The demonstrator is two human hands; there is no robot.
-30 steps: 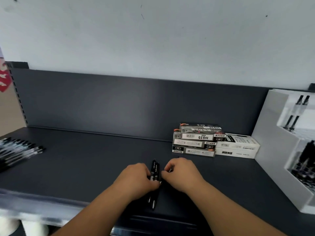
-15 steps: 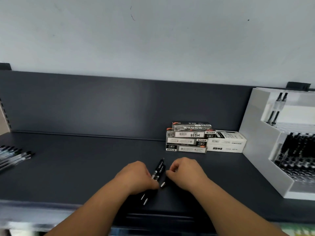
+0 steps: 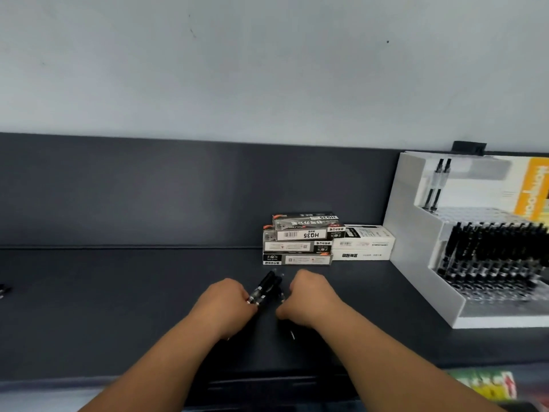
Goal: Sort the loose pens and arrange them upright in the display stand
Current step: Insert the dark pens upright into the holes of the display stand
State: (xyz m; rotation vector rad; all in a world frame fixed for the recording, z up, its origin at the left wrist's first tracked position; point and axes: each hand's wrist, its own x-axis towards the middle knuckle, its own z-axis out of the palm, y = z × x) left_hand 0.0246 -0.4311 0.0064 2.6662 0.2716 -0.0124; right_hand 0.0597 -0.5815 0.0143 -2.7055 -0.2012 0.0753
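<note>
Dark grey shelf (image 3: 104, 307), matt surface, with a back panel of the same colour and a pale wall above.

Head view, items in order from near to far:

Left hand (image 3: 221, 307), near centre, curled into a closed grip on a small bundle of black pens (image 3: 266, 288). The pens slant up and to the right out of the fist, their far ends raised off the shelf.

Right hand (image 3: 309, 295), just right of the bundle, fingers folded into a fist. It appears to pinch a pen of its own, of which only a thin tip (image 3: 292, 334) shows below the hand; what exactly it holds cannot be told. The two hands stand close together but apart, with the bundle between them.

Stack of pen boxes (image 3: 300, 242), far centre, against the back panel: black and grey cartons, the upper one marked HQ35, printed upside down to the viewer. Touching its right side, two white boxes (image 3: 362, 245), one upon the other.

Display stand (image 3: 416, 248), white, stepped, far right, well apart from the hands. Its lower tier holds rows of black pens standing upright (image 3: 493, 251); its upper tier holds two clear-barrelled pens (image 3: 436, 185), also upright. An orange card (image 3: 531, 191) stands at the stand's back.

Loose pen ends (image 3: 3, 289), at the far left edge, mostly out of frame.
</note>
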